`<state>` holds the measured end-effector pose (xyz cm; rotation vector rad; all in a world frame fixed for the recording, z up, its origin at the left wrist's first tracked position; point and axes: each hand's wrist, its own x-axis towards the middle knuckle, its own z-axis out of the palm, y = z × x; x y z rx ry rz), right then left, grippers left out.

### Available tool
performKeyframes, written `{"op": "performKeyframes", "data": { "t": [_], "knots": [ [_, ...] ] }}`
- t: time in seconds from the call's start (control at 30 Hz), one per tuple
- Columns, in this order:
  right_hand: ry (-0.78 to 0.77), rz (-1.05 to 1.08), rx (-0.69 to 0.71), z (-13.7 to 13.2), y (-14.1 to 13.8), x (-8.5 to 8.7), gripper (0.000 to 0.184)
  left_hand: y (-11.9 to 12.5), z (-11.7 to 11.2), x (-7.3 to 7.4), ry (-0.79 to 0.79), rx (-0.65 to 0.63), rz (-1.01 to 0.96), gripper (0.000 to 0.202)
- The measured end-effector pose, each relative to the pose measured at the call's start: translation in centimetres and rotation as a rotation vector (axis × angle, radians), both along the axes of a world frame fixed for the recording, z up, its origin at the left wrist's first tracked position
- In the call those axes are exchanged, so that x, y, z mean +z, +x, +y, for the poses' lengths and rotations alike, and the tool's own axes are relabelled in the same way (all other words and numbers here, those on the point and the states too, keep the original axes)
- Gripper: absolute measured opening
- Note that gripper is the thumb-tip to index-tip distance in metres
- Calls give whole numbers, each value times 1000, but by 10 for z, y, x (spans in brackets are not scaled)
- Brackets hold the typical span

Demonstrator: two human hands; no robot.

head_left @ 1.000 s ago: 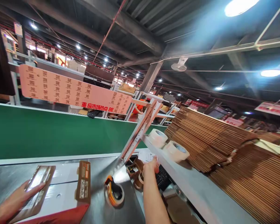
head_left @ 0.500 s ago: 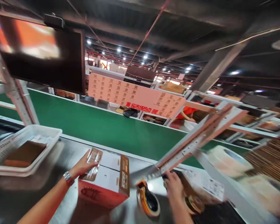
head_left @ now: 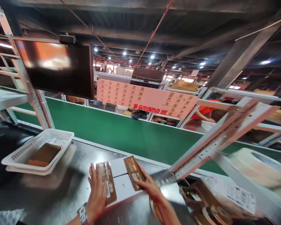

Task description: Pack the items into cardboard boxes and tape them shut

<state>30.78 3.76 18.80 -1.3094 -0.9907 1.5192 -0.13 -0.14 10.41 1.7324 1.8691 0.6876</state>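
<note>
Basket (head_left: 21, 153) left of box (head_left: 122, 185)

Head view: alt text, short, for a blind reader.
The left hand lies on the left brown flap and the right hand on the right brown flap of a white carton on a steel bench. A white basket sits left, a green conveyor belt behind.

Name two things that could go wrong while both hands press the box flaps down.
The left hand and right hand lie flat on the brown flaps; with no tape visible across them, they may spring up. The slanted metal rail ends beside the right hand and might catch it.
</note>
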Motion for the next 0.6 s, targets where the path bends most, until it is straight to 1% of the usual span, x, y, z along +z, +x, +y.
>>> {"op": "performKeyframes", "data": {
  "t": [0.03, 0.07, 0.1, 0.13, 0.17, 0.23, 0.3, 0.33, 0.37, 0.43, 0.47, 0.5, 0.53, 0.57, 0.6],
  "knots": [
    [-13, -3, 66, 7, 7, 8, 97, 4, -15, 0, 39, -49, 69, 98],
    [-15, -12, 118, 12, 12, 13, 96, 7, -25, 5, 72, -138, 134, 102],
    [-15, -15, 153, 16, 14, 17, 95, 9, -28, 15, 90, -255, 188, 106],
    [-11, -9, 172, 19, 14, 18, 95, 10, -25, 29, 100, -400, 228, 107],
    [-6, 1, 180, 21, 12, 18, 97, 12, -15, 45, 107, -551, 251, 107],
    [5, 28, 183, 22, 7, 14, 101, 17, 15, 78, 143, -865, 250, 104],
    [34, 33, 168, 19, 6, 4, 100, 25, 47, 105, 188, -1069, 254, 105],
    [59, 32, 151, 16, 9, -3, 98, 29, 60, 113, 191, -1139, 258, 105],
    [89, 38, 112, 11, 15, -13, 96, 33, 70, 118, 182, -1183, 258, 103],
    [139, 47, -43, -5, 37, -41, 90, 38, 80, 119, 151, -1224, 241, 95],
    [148, 33, -173, -16, 52, -59, 85, 39, 82, 115, 142, -1223, 228, 93],
    [126, -37, -312, -30, 68, -80, 78, 39, 83, 111, 139, -1213, 218, 93],
    [81, -165, -478, -45, 85, -104, 71, 39, 83, 106, 137, -1207, 213, 94],
    [52, -346, -624, -60, 100, -129, 67, 38, 83, 102, 131, -1213, 212, 95],
    [37, -540, -704, -75, 114, -153, 65, 38, 83, 99, 121, -1224, 215, 97]
  ]
}}
